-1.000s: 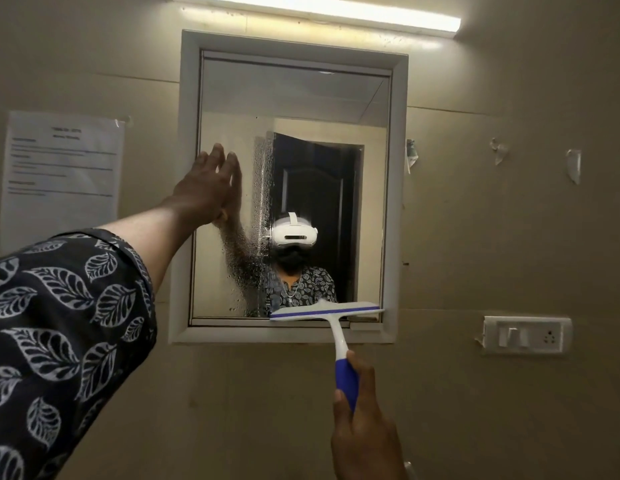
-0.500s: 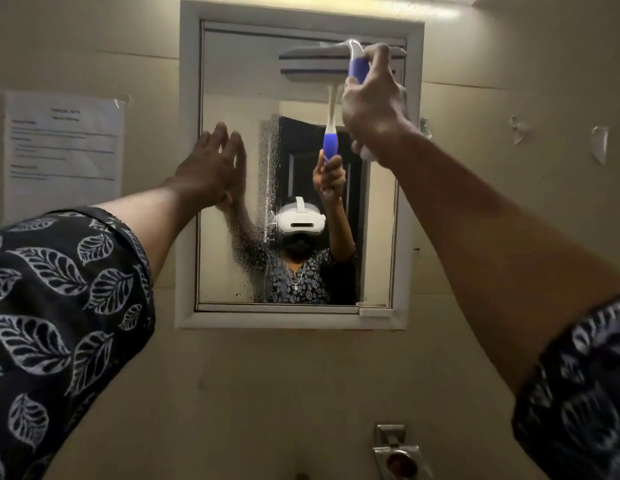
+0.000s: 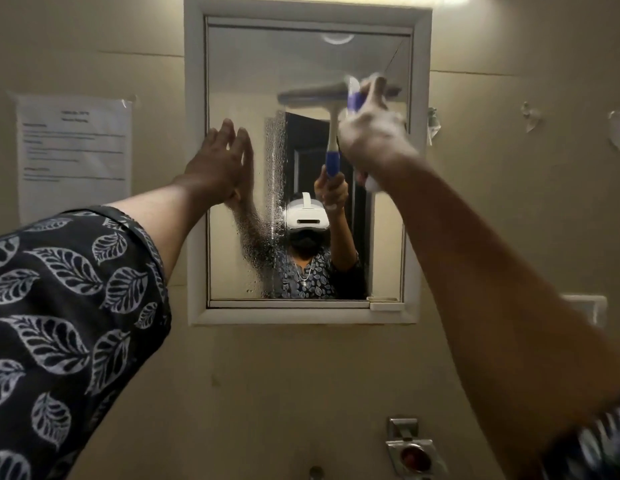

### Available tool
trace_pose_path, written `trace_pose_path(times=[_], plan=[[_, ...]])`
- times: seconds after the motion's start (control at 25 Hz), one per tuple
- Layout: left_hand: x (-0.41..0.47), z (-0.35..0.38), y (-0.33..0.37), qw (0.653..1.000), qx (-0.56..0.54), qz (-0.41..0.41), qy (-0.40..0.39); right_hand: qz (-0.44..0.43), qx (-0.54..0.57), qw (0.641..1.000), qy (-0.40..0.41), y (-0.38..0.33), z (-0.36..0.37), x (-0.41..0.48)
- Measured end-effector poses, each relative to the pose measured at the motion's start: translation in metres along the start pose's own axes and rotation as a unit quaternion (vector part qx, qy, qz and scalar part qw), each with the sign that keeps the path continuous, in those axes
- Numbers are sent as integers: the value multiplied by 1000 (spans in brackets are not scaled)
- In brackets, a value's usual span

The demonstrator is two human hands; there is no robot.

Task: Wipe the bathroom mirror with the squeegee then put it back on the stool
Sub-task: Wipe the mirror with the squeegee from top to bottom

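Note:
A white-framed mirror (image 3: pixel 419 202) hangs on the beige wall, with water drops in a strip left of its middle. My right hand (image 3: pixel 374 133) grips the blue handle of the white squeegee (image 3: pixel 313 93), whose blade lies against the upper right part of the glass; hand and blade are motion-blurred. My left hand (image 3: pixel 218 164) rests flat with fingers spread on the mirror's left side. The glass reflects me holding the squeegee. The stool is out of view.
A printed paper notice (image 3: pixel 74 150) is taped to the wall at left. Bits of torn tape (image 3: pixel 530 116) stick to the wall at right, and a white switch plate (image 3: pixel 585 308) shows behind my right arm. A metal fitting (image 3: pixel 410 448) sits low on the wall.
The squeegee went from the mirror's bottom edge up to its top, and has now slid partway down the right side. My left hand has stayed pressed on the glass.

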State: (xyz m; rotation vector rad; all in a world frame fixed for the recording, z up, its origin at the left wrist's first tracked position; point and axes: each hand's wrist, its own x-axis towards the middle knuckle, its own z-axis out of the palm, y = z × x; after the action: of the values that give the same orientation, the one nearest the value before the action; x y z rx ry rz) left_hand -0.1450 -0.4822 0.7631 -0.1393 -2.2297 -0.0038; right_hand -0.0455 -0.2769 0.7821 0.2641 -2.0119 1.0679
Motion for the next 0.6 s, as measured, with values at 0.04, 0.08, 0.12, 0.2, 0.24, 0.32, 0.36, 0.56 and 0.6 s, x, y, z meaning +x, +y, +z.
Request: trace_pose_path(times=[0.04,0.08,0.12,0.2,0.24,0.32,0.36,0.56,0.6], plan=[[0,1,0,1000,6,2,2,13,-11,1000,-11,12,3,-19],[1,2,0,1000,9,4,1,19,-28,999,-16,29,8,-41],[1,2,0,1000,8,5,-2,17,-34,999,-14,46,15,-66],[3,3,0,1000,5,6,-2,12,-25,1000,-13,78,27,-117],[3,3,1,1000,3,5,-2,17,-21,999,-19,92,33,-139],[4,4,0,1000,1,3,-3,48,-26,998,-39,116,45,-174],[4,5,-1,1000,2,3,-3,68,-37,996,-50,126,49,-187],[4,4,-1,1000,6,3,-7,127,-91,980,-122,146,51,-221],[4,3,-1,1000,5,1,-8,123,-96,979,-134,144,48,-221]])
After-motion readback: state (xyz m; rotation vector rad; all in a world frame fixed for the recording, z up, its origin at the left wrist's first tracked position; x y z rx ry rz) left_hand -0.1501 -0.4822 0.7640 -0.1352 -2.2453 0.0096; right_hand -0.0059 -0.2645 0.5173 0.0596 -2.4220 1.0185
